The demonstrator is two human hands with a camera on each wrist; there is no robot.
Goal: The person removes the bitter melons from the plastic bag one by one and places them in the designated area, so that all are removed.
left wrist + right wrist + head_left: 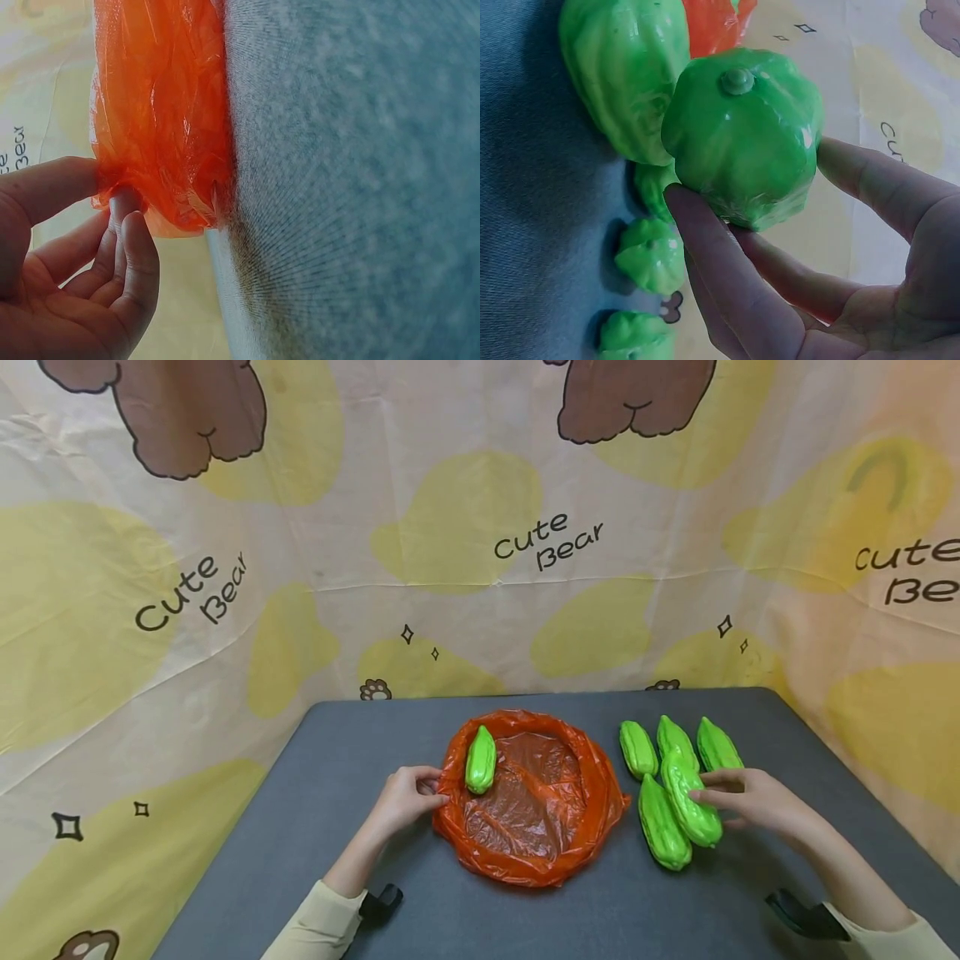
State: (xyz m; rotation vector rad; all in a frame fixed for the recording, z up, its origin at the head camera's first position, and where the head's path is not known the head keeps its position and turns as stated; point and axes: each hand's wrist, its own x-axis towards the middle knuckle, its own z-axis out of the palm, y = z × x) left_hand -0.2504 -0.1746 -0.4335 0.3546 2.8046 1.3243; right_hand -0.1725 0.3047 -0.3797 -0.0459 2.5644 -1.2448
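Observation:
My left hand pinches the left rim of an orange-red plastic bag; in the left wrist view, thumb and fingers meet at the bag's crumpled edge. The bag stands with its mouth wide and rim rolled outward. Inside, against its left wall, lies one green ridged gourd. My right hand holds another green ridged gourd by its side, between thumb and fingers. In the right wrist view, the blunt stem end of that held gourd faces the camera.
Around the held gourd lie several more: one nearer me, others behind it, a left one, a middle one and a right one. All rest on a grey table. A printed cloth hangs behind and beside it.

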